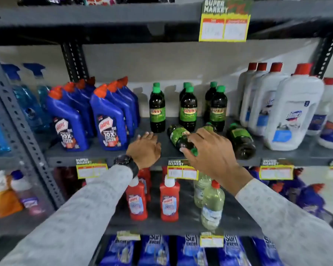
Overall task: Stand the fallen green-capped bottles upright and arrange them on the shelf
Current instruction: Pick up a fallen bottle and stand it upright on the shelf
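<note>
Green-capped fallen bottle (178,138) lies just before the upright bottles (187,108); right hand (210,150) closes on its cap end; left hand (145,148) hovers spread, empty; better to pivot it up slowly.

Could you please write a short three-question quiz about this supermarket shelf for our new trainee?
1. True or false: the right hand is on a fallen dark plastic green-capped bottle.
2. Which products stand directly left of the upright green-capped bottles? A) white red-capped jugs B) blue red-capped toilet cleaner bottles C) blue spray bottles
3. What is the left hand holding?

Key
1. True: its fingers close around the cap end.
2. B, the blue red-capped toilet cleaner bottles; the white red-capped jugs stand to the right.
3. Nothing: it hovers open over the grey metal shelf.
</note>
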A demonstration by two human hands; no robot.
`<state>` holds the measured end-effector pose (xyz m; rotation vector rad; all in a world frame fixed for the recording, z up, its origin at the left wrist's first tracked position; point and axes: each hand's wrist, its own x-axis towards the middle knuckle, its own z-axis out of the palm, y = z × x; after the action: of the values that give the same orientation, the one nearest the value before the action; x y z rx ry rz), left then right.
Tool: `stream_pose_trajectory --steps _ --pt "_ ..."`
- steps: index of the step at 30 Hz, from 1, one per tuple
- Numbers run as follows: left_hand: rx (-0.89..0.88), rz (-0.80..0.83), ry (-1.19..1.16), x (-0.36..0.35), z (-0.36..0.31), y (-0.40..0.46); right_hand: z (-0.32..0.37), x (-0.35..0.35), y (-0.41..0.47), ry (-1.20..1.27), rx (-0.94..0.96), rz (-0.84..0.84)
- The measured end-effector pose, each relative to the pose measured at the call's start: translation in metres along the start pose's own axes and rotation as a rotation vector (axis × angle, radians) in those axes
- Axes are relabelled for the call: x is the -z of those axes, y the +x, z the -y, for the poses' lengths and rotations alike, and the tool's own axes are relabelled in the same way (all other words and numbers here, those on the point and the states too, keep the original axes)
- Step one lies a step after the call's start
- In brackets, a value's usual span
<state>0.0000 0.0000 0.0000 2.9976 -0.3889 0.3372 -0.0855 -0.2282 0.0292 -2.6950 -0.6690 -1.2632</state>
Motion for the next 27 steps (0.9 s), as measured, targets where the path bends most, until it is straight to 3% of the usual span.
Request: stream_pose_trajectory --steps 6,14,20,24,27 --pt "0.012 0.068 -0.037 -0.002 0.003 0.001 0.008 -0.021 -0.018 0.027 -0.176 0.150" --pt "-0.010 0.156 0.006 0.003 0.005 -0.002 0.010 -0.005 0.006 0.296 -0.218 0.014" --pt "0.064 0.150 -0.046 0.001 0.021 0.005 0.003 0.050 0.091 0.416 -0.272 -0.033" --pt "0.057 0.126 -0.036 -0.006 0.026 0.003 -0.001 0.059 0.154 0.609 -0.396 0.190" --pt "0.063 0.094 -0.042 -0.006 0.026 0.003 0.001 0.045 0.180 0.597 -0.427 0.358"
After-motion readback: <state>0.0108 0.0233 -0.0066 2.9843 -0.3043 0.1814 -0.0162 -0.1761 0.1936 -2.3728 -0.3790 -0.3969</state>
